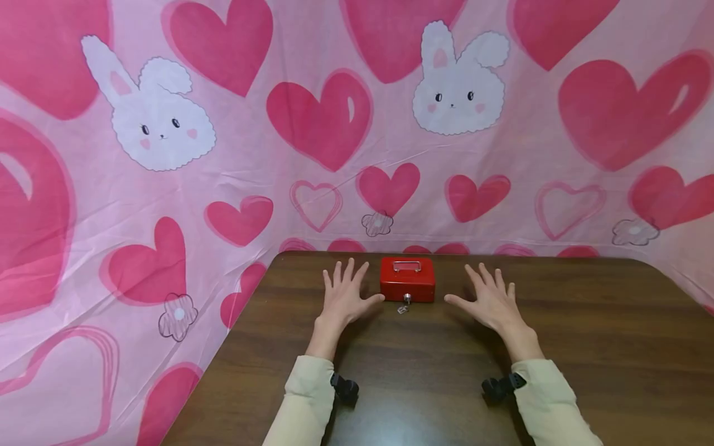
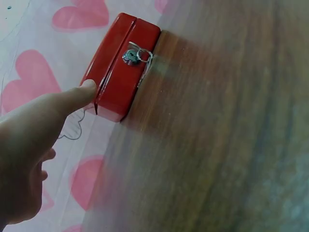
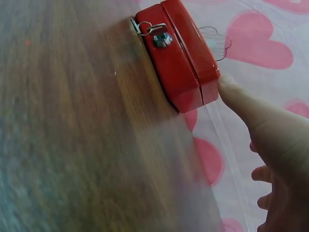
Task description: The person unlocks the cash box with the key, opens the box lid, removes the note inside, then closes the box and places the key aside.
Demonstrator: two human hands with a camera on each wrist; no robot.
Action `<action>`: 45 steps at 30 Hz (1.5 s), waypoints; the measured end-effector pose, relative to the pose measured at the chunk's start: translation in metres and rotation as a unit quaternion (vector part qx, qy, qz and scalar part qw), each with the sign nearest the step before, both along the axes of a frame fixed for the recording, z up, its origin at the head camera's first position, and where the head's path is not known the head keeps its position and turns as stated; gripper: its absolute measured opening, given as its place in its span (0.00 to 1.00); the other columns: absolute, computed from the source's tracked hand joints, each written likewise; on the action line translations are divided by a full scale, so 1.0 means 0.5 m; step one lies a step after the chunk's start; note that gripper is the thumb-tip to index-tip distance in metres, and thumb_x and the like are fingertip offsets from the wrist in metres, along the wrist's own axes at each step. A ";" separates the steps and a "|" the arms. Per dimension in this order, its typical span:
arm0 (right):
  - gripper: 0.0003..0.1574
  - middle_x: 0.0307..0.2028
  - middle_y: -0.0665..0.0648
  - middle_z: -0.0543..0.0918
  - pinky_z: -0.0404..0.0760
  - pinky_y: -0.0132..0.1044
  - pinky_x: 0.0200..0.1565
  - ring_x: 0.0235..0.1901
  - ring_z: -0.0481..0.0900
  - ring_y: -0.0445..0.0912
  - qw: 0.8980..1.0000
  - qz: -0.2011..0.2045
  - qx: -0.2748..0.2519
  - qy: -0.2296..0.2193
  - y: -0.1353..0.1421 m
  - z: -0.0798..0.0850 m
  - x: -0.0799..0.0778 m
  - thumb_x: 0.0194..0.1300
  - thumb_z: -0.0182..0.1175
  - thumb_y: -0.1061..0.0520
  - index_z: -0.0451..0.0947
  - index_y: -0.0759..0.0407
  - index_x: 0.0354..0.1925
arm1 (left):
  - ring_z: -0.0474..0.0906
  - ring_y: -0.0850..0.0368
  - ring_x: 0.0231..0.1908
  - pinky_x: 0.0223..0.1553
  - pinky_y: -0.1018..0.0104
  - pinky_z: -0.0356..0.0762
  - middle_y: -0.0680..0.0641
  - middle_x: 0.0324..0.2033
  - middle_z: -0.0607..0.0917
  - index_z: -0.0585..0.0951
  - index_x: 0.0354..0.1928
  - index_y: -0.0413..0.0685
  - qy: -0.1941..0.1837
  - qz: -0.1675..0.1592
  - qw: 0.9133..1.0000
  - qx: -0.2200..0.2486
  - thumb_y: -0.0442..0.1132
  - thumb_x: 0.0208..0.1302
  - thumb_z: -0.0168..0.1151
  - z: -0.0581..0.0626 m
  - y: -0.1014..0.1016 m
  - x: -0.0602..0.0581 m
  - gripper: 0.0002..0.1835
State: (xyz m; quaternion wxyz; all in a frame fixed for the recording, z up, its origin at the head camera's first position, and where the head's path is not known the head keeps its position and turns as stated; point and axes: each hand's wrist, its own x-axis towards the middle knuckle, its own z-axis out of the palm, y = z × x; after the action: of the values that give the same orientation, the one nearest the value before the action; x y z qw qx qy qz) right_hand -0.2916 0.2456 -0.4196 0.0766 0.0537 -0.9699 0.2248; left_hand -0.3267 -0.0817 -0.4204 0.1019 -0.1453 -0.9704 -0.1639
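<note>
While the closed, glossy red rectangular metal box (image 1: 407,282) sits near the far edge of the brown wood-grain table (image 1: 415,365), the person's left hand (image 1: 344,297) and right hand (image 1: 493,301) flank it, fingers spread wide, holding nothing. Apparently this is the approach; gripping would call for drawing both inward, clear of the silver keys (image 3: 157,28).

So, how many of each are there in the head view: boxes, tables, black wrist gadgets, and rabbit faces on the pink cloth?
Red box: 1
Wooden table: 1
Black wrist gadgets: 2
Rabbit faces: 2
Total: 6
</note>
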 end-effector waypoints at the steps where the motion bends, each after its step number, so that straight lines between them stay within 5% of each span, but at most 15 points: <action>1: 0.66 0.76 0.74 0.48 0.36 0.79 0.65 0.73 0.38 0.77 1.000 -0.001 0.001 0.002 -0.001 0.000 0.000 0.57 0.55 0.21 0.49 0.57 0.78 | 0.42 0.36 0.77 0.73 0.32 0.33 0.41 0.78 0.54 0.59 0.77 0.61 0.000 -0.001 1.000 0.001 0.70 0.57 0.58 0.000 0.001 0.000 0.48; 12: 0.58 0.71 0.72 0.63 0.54 0.73 0.66 0.69 0.57 0.71 0.998 0.004 -0.020 0.051 -0.030 0.007 -0.006 0.61 0.58 0.26 0.59 0.59 0.74 | 0.52 0.35 0.74 0.75 0.35 0.39 0.41 0.73 0.66 0.69 0.71 0.56 0.017 -0.039 0.997 0.059 0.52 0.64 0.65 0.007 0.017 0.000 0.35; 23: 0.38 0.58 0.69 0.76 0.67 0.67 0.60 0.56 0.71 0.65 0.990 0.008 -0.062 0.125 -0.062 0.006 -0.005 0.64 0.65 0.43 0.71 0.60 0.66 | 0.73 0.47 0.64 0.69 0.45 0.64 0.46 0.61 0.79 0.76 0.66 0.54 0.032 -0.063 0.995 0.065 0.48 0.66 0.64 0.010 0.035 0.001 0.27; 45: 0.24 0.43 0.59 0.83 0.78 0.52 0.45 0.42 0.76 0.53 0.983 0.045 -0.074 0.162 -0.123 0.002 -0.001 0.62 0.68 0.51 0.81 0.59 0.54 | 0.77 0.48 0.58 0.62 0.49 0.73 0.47 0.59 0.81 0.75 0.67 0.57 0.030 -0.055 0.996 0.063 0.48 0.68 0.63 0.005 0.049 0.005 0.26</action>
State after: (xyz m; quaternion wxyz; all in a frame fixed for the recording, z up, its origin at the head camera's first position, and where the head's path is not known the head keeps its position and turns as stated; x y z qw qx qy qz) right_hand -0.2922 0.1842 -0.4184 0.2259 0.1273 -0.9221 0.2872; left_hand -0.3241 -0.0572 -0.4180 0.1307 -0.1967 -0.9451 -0.2258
